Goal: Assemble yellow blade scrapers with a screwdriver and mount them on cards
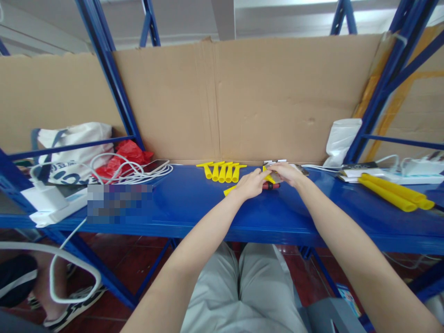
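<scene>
My left hand is closed around a yellow plastic tube, whose end sticks out on the left. More yellow plastic shows between my hands; whether it is the same piece is hidden. My right hand bends its fingers down over that spot, fingertips close to the left ones, and what they pinch is covered. Under the fingers lies a red and black tool-like object, partly hidden. Left of my hands, several yellow T-shaped tubes lie side by side in a row.
The blue shelf top has a cardboard wall behind it. Yellow tubes lie at right beside a white power strip. At left are cables, a red plastic bag and a cloth bag. Another person's leg shows lower left.
</scene>
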The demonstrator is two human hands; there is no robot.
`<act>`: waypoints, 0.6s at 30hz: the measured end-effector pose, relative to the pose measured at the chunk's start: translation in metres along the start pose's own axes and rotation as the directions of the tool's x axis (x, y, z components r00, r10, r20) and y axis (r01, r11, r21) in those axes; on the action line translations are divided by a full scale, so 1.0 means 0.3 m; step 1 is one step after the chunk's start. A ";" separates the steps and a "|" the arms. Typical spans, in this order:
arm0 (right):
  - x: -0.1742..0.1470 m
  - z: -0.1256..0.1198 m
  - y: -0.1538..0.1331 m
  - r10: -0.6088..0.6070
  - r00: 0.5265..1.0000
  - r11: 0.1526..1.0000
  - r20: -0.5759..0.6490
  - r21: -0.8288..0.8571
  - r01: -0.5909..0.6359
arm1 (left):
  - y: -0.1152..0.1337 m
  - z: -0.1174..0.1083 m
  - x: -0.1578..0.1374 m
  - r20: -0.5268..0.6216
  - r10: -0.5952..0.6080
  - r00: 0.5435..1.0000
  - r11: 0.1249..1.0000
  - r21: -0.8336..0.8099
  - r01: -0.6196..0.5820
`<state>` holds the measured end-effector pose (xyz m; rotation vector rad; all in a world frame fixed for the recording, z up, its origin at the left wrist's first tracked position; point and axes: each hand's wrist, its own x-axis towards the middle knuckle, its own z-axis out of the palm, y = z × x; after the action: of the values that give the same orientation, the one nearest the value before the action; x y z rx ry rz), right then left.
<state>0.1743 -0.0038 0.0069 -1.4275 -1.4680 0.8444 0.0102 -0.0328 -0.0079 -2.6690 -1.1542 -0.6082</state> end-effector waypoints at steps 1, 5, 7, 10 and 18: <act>0.007 0.001 0.005 -0.011 1.000 1.000 0.002 -0.005 0.011 | 0.002 0.000 0.000 0.001 -0.003 1.000 1.000 0.003 0.003; 0.034 -0.006 0.027 -0.040 0.999 0.999 0.007 0.023 0.039 | 0.003 0.004 0.004 -0.011 -0.015 1.000 1.000 0.004 0.015; 0.042 -0.018 0.037 -0.047 0.998 0.999 -0.044 -0.009 0.047 | -0.003 0.008 0.008 -0.020 -0.034 0.999 0.999 -0.004 0.034; 0.049 -0.045 0.052 -0.091 0.982 0.963 -0.165 -0.264 0.045 | -0.019 0.012 0.014 -0.031 -0.082 0.996 0.997 -0.018 0.081; 0.072 -0.084 0.114 -0.185 0.978 0.674 -0.094 -0.737 0.057 | -0.043 0.019 0.024 -0.032 -0.162 0.986 0.987 -0.011 0.162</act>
<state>0.2119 0.0184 -0.0125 -1.8850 -1.8488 -0.0049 0.0069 -0.0175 -0.0099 -2.5784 -1.3722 -0.6816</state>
